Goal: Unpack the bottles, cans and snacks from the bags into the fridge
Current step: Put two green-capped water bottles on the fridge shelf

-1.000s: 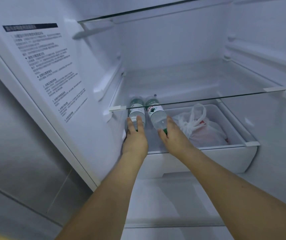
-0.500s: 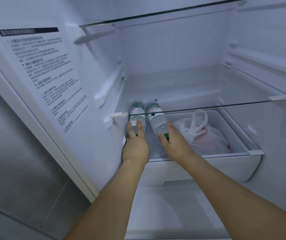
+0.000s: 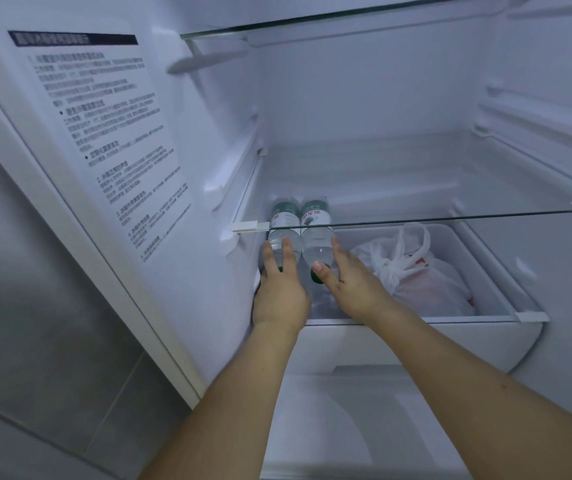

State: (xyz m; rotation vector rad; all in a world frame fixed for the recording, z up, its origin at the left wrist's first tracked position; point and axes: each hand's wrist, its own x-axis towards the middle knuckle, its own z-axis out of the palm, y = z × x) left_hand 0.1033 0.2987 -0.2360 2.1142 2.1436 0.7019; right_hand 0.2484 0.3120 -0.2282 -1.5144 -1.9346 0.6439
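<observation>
Two clear water bottles with green-and-white labels lie side by side at the left end of the white fridge drawer [image 3: 416,341], caps toward me. My left hand [image 3: 279,285] lies flat on the cap end of the left bottle [image 3: 282,223]. My right hand [image 3: 350,282] rests against the right bottle [image 3: 315,237], thumb on its green cap. The fingers of both hands are stretched out rather than wrapped around the bottles. A tied white plastic bag [image 3: 419,275] with red contents fills the drawer's right part.
A glass shelf [image 3: 450,216] spans the fridge just above the drawer and covers the bottles' far ends. A second glass shelf [image 3: 312,26] sits higher up. The left inner wall carries a printed instruction sheet [image 3: 104,133]. A grey panel [image 3: 17,271] stands at the left.
The bottles now lie straighter and closer together, further under the glass shelf. My right hand has slid back to the cap end. The view has moved nearer to the fridge.
</observation>
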